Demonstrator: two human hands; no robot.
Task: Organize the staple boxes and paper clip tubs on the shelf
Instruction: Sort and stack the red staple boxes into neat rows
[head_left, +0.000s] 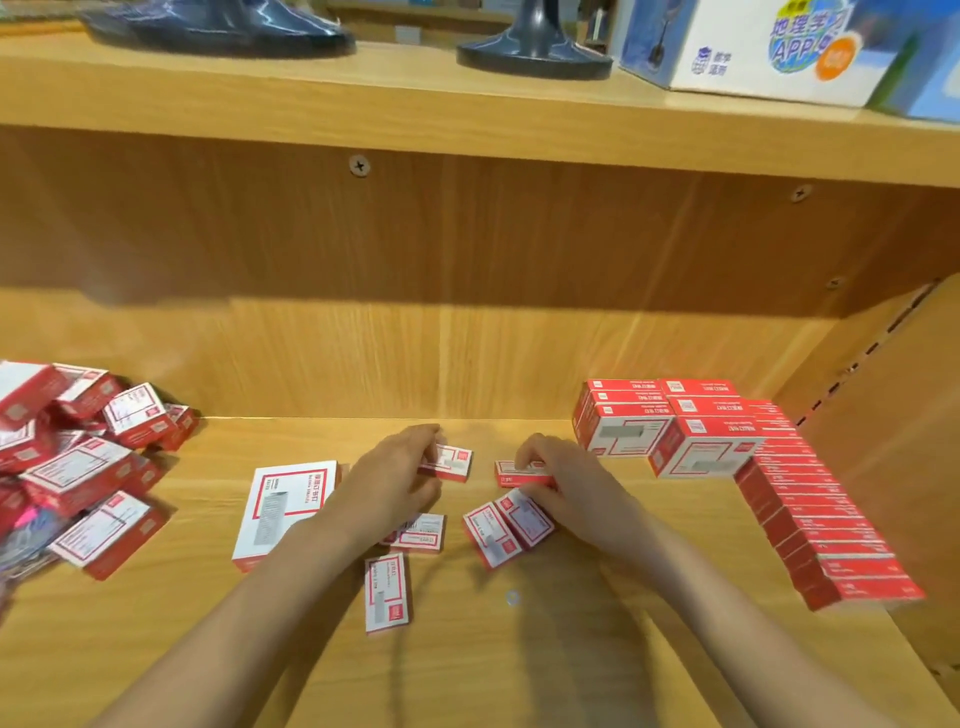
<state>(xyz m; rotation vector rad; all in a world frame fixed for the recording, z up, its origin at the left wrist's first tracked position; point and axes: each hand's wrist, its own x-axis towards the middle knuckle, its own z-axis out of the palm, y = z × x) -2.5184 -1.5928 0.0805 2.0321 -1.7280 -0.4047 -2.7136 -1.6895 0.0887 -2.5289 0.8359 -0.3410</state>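
A wooden shelf (519, 649) fills the view, with a second wooden board above it carrying two dark round stand bases (535, 54) and a printed blue-and-white carton (753, 52). Along the shelf's right edge runs a long neat row of red staple boxes (826, 519), standing on edge and packed side by side; at the back right corner, touching the row's far end, sit two stacks of larger red-and-white staple cartons (670, 426). At the left edge lies a loose heap of red-and-white staple boxes (78, 467), tilted every way. Near the middle, a large flat white carton with a red frame (285, 509) lies face up. Around it, small staple boxes lie scattered — one near the front (387, 592), one partly under the left forearm (421, 532), and a pair side by side (506, 525). The left hand (395, 475) pinches a small staple box (452, 462) by its end. The right hand (566, 478) has its fingers curled round another small box (519, 474) — thumb resting by the pair.
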